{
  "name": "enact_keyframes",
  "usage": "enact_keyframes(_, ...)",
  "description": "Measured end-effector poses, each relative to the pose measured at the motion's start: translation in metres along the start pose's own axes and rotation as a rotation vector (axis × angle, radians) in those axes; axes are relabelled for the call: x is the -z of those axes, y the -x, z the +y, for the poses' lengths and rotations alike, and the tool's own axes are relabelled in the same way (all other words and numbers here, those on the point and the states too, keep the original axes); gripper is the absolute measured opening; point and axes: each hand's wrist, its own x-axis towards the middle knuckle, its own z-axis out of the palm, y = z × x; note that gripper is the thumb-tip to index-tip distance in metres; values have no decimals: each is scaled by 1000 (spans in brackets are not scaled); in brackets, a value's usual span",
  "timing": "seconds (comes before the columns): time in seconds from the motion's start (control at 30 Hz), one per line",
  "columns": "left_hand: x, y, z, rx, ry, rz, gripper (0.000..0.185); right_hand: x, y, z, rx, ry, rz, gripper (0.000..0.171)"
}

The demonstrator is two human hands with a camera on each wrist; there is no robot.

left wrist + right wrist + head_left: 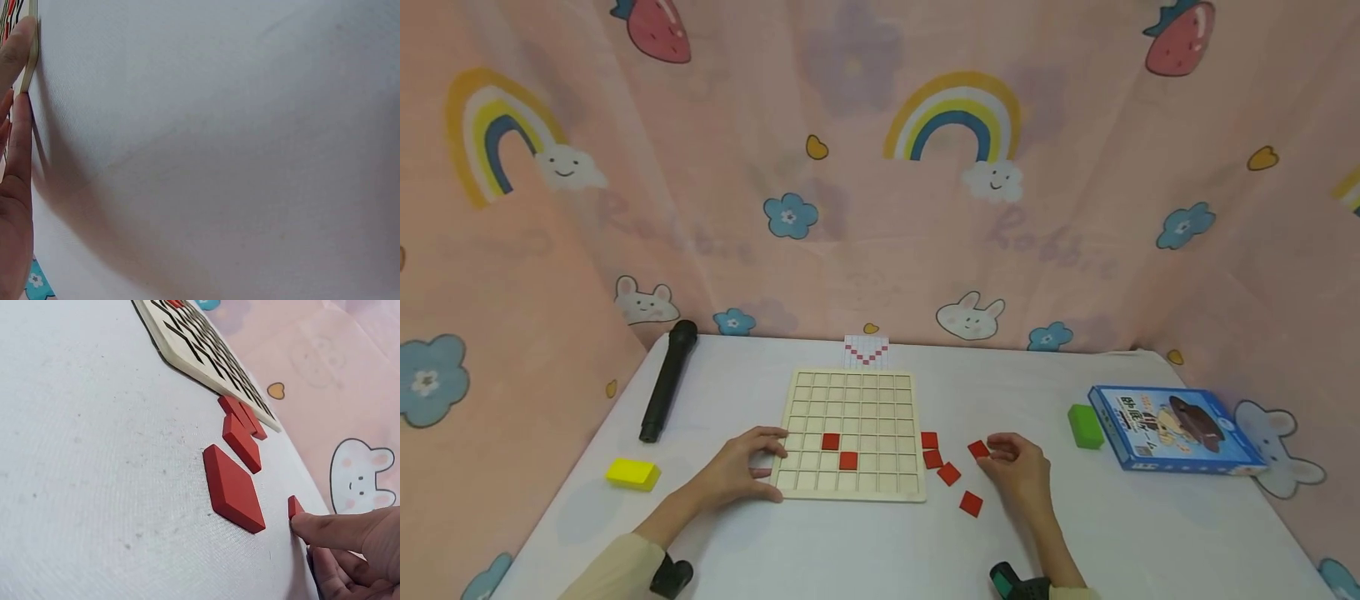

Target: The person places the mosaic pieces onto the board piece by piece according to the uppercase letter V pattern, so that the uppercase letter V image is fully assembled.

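A pale wooden grid board (880,400) lies in the middle of the white table, with two red square tiles (830,442) set in its lower cells. My left hand (752,467) rests on the board's near left corner, fingers spread and relaxed. In the left wrist view its fingers (15,156) lie against the board's edge (30,59). Several loose red tiles (948,473) lie just right of the board. My right hand (1003,452) pinches one red tile (978,449) at its edge. The right wrist view shows my index fingertip (312,526) on that tile (294,505), with other tiles (232,487) beyond.
A black cylinder (666,382) and a yellow block (633,473) lie at the left. A green block (1086,426) and a blue box (1172,429) are at the right. A small pattern card (867,351) stands behind the board. Pink printed cloth walls surround the table.
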Motion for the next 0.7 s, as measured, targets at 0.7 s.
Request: enact_keyframes(0.7,0,0,2,19,10,-1,52,4,-10,1,-8,-16,-12,26)
